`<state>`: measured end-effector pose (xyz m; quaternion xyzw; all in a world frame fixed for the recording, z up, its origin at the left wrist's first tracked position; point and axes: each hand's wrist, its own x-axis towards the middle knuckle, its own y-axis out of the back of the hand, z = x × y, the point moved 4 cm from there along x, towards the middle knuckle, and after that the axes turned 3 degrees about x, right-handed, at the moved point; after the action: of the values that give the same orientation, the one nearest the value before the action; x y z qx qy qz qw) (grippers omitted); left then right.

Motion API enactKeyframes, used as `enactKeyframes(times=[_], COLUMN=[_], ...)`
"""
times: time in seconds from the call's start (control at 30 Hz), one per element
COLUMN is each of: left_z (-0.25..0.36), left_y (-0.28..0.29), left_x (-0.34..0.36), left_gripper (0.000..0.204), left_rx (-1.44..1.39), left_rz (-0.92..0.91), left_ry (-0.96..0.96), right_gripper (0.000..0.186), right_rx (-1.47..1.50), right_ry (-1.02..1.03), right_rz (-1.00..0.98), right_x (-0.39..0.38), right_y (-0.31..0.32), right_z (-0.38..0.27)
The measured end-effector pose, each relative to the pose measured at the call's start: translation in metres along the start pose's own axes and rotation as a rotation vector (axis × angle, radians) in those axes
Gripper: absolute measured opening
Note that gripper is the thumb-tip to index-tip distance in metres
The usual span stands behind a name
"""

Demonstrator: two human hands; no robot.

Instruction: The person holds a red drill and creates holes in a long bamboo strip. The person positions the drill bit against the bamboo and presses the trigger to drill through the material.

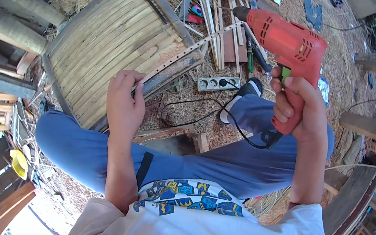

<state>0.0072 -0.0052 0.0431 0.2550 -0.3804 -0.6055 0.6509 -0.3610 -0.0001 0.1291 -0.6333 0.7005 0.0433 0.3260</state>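
Observation:
In my right hand (pixel 299 104) is a red power drill (pixel 288 37), its handle gripped and a finger at the green trigger. The drill's dark chuck points left, close to the far end of a thin wooden strip (pixel 178 57) with a row of small holes. My left hand (pixel 126 97) pinches the near end of that strip, which slants away over the edge of a slatted wooden panel (pixel 116 41). A dark thin rod (pixel 153 6) lies on the panel's far part. Whether a bit sits in the chuck, I cannot make out.
A white power strip (pixel 211 84) with a black plug and cord (pixel 190 102) lies between my legs, beside my shoe (pixel 243 97). Several loose wooden strips (pixel 210 26) lie beyond it on shavings-covered ground. Wooden beams (pixel 14 28) stand at left; a yellow object (pixel 18 164) is lower left.

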Motion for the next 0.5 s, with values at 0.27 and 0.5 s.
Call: enactKeyframes(times=[0.27, 0.5], left_z=[-0.005, -0.014], left_y=[0.000, -0.008], left_x=[-0.004, -0.003], left_gripper=[0.018, 0.022], left_rx=[-0.043, -0.185], left_rz=[0.054, 0.053], left_ry=[0.071, 0.166], right_gripper=[0.036, 0.034], right_rx=[-0.021, -0.016], right_ry=[0.012, 0.002], right_rz=[-0.017, -0.052], right_x=[-0.010, -0.018], right_y=[-0.009, -0.009], right_z=[0.002, 0.005])
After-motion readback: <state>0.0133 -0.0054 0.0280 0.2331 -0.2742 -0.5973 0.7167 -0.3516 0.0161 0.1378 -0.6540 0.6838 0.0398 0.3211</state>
